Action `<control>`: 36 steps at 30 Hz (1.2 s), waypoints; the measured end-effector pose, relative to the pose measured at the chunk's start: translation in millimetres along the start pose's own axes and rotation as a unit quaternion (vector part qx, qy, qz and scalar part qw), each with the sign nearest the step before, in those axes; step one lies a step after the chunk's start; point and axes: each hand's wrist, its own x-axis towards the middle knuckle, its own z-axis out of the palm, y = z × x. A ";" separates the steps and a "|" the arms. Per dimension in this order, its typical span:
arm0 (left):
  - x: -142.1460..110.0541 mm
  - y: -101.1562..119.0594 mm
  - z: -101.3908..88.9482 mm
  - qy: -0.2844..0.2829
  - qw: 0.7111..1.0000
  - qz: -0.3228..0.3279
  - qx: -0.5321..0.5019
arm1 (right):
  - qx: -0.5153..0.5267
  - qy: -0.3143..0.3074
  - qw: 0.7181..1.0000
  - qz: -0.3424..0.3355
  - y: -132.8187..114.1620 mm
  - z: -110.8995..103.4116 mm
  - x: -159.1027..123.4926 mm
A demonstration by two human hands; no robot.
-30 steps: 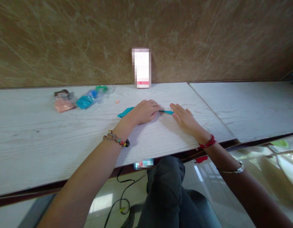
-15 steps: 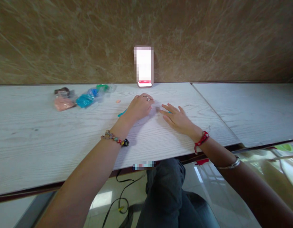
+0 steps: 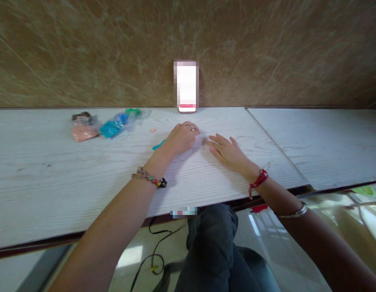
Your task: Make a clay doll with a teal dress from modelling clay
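Note:
My left hand [image 3: 184, 138], with a ring on one finger, rests low over the white table [image 3: 182, 178]. Its fingers are curled together, and whatever they hold is hidden under them. Just to the right is my right hand [image 3: 228, 153], palm down with the fingers apart, grasping nothing that I can see. A flat blue piece [image 3: 158, 145], perhaps a modelling tool, sticks out from behind my left wrist. Farther back lies a small peach-coloured lump [image 3: 153, 130].
Clear bags of peach [image 3: 84, 132], blue [image 3: 111, 129] and green [image 3: 133, 111] soft material lie at the back left, beside a dark brown lump [image 3: 84, 116]. A phone [image 3: 187, 87] leans against the marbled wall [image 3: 267, 52]. The table's front edge runs above my knees.
Both hands stay nearly in place, and the whole view shifts slightly. A bit of blue that showed by my right fingers is now out of sight.

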 end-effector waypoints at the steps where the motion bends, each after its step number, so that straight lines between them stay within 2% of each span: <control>1: 0.0 0.2 -0.2 0.000 1.000 0.003 0.000 | -0.005 -0.001 1.000 -0.002 -0.6 -0.3 -0.1; 5: 0.3 0.7 0.1 -0.008 1.000 0.005 -0.002 | -0.002 0.014 1.000 -0.003 0.8 2.2 0.9; 10: 0.6 0.3 0.8 -0.013 1.000 0.008 -0.005 | 0.088 0.038 0.995 0.001 12.5 10.8 12.9; 12: 0.8 -0.1 1.3 -0.014 1.000 0.006 -0.009 | 0.091 0.043 0.995 -0.014 15.5 11.8 19.0; 17: 1.3 -0.4 2.7 -0.015 1.000 0.010 -0.017 | -0.038 0.031 0.997 -0.058 9.6 6.0 23.4; 22: 1.2 0.0 2.3 -0.002 1.000 0.012 -0.019 | -0.152 0.045 0.982 -0.105 3.9 0.9 20.2; 27: 2.1 0.4 0.4 -0.017 1.000 0.012 -0.021 | -0.161 0.066 0.978 -0.117 7.0 0.9 23.0; 36: 2.6 0.3 0.6 -0.018 1.000 0.013 -0.020 | -0.131 0.083 0.984 -0.086 12.4 4.6 28.8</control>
